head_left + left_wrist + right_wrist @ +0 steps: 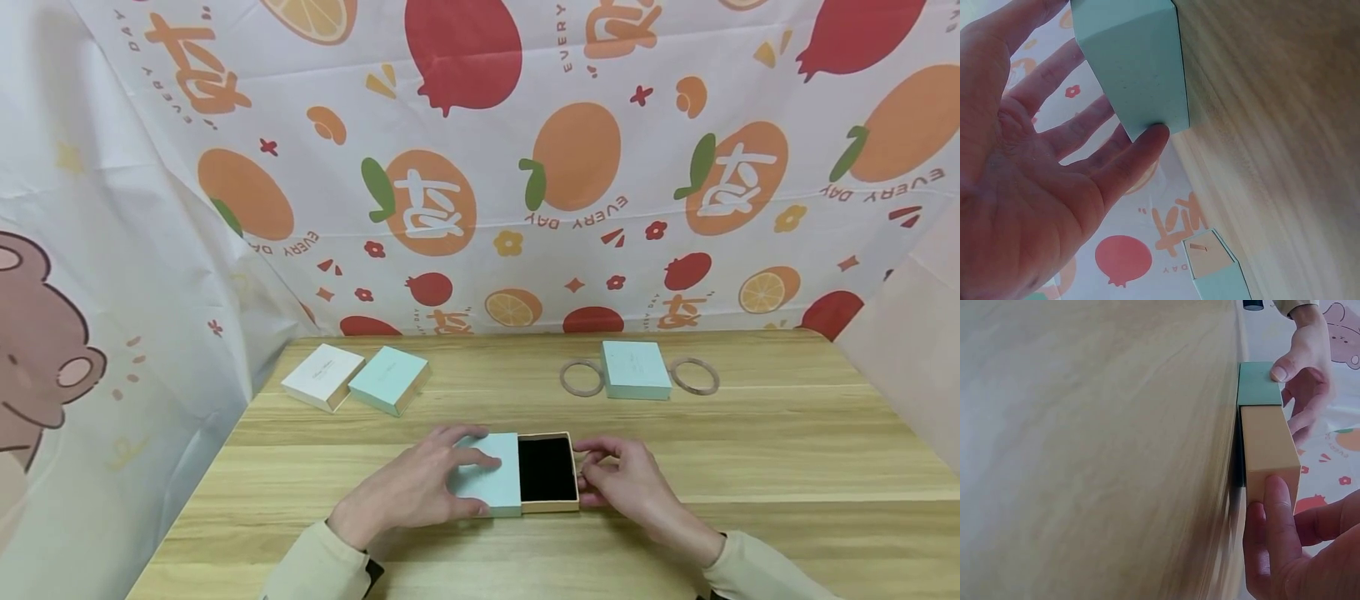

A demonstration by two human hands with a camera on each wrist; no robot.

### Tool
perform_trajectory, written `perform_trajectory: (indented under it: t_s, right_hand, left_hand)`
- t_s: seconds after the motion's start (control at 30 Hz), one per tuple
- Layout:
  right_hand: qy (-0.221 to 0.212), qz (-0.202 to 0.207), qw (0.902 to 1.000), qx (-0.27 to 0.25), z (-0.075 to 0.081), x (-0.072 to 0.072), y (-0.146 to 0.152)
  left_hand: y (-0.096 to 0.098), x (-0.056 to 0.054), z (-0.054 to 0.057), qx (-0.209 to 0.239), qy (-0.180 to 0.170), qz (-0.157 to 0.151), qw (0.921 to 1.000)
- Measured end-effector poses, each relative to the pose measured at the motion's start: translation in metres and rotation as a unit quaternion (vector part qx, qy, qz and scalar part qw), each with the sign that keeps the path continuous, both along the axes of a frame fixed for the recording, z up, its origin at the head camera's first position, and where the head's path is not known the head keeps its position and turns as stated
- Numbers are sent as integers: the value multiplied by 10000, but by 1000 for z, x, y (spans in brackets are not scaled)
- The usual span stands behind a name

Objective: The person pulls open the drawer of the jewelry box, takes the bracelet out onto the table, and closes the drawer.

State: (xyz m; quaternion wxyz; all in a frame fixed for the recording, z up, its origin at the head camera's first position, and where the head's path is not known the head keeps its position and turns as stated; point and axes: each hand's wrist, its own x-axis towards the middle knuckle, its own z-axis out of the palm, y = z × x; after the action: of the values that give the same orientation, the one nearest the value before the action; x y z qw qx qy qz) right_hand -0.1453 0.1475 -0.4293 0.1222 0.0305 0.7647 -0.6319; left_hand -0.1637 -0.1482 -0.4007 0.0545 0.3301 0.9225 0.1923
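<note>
A mint drawer-style gift box lies near the front of the table, its mint sleeve [504,475] drawn partly off a tan inner tray [551,506]. Black lining [546,469] shows inside the tray. My left hand [416,479] grips the sleeve from the left, thumb on the near side and fingers across the top and far side. At the tray's right end, my right hand [626,483] has its fingers bent, thumb and a finger together at the middle. In the right wrist view one fingertip [1277,487] overlaps the tan end panel.
Behind on the left stand a white box [324,375] and a mint box [388,379], side by side. Back right, another mint box [636,369] stands between two flat rings, one on its left [564,377] and one on its right [715,377]. A fruit-printed cloth [480,283] hangs behind the table.
</note>
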Motion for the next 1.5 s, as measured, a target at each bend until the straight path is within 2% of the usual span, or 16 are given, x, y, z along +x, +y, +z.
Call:
perform_trajectory:
  t_s: [1.03, 1.5]
  right_hand:
    - [28, -3, 10000, 14, -2, -1, -12]
    - [59, 135, 9999, -14, -1, -2, -17]
  left_hand:
    - [-1, 0, 1, 16, -110, 34, 9999]
    - [0, -1, 0, 43, -106, -22, 9999]
